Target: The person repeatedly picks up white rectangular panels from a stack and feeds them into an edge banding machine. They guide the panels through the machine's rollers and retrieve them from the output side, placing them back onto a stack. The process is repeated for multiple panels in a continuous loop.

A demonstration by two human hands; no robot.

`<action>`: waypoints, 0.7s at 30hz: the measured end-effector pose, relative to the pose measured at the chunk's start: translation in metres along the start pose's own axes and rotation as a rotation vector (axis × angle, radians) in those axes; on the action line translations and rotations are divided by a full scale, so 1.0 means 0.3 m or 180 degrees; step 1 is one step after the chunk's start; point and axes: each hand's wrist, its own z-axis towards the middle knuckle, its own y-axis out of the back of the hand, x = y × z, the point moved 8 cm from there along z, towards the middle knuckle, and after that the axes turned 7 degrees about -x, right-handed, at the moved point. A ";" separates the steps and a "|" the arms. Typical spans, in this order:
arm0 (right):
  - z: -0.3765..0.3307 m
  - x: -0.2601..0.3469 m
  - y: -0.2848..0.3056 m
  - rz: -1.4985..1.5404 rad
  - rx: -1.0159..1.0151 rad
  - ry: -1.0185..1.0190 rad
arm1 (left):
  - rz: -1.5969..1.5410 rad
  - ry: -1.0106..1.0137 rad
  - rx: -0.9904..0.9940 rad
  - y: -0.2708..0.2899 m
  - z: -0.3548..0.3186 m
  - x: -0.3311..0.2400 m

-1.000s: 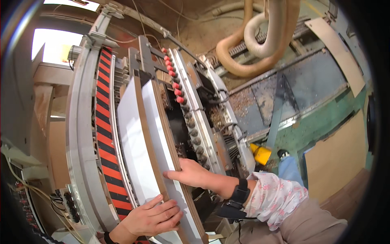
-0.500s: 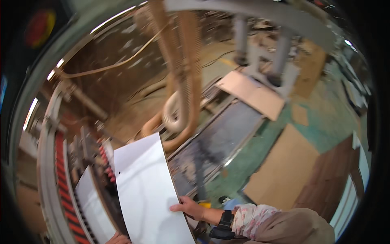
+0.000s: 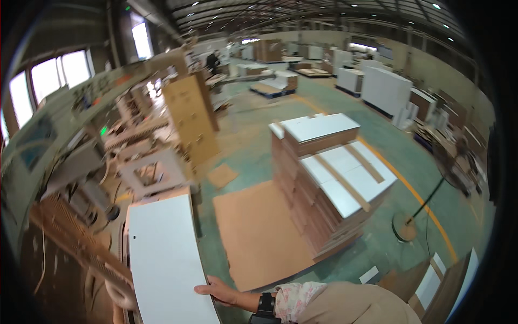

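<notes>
A long white panel [image 3: 164, 259] with one small dark hole near its left edge reaches up from the lower edge of the view. My right hand [image 3: 218, 291] is closed on the panel's right edge, thumb on the white face and the other fingers mostly hidden beneath. A dark band with a device sits on that wrist, below a patterned cuff. My left hand does not show. Past the panel's far end lies part of a light brown board, mostly covered by the panel.
To the right stands a tall stack of white-topped panels [image 3: 340, 173] beside a flat brown sheet [image 3: 259, 232] on the green floor. A machine with ribbed hoses [image 3: 75, 243] fills the left. A yellow-brown board [image 3: 189, 119] stands upright ahead. A pedestal fan [image 3: 426, 205] is farther right.
My view has swung up and to the right, from the machine toward the hall. The right hand keeps its hold on the panel. My left hand has left the view.
</notes>
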 end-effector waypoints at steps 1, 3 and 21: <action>-0.053 0.090 0.043 0.0148 -0.0120 0.0139 | -0.0562 -0.0041 0.0456 -0.156 -0.028 -0.006; -0.148 0.239 0.140 0.0284 -0.0476 0.0500 | -0.0553 -0.0383 0.0880 -0.416 -0.089 -0.071; -1.068 1.883 1.622 -0.0088 -0.2401 0.2637 | -0.0396 -0.1608 0.1860 -2.102 -0.013 -0.471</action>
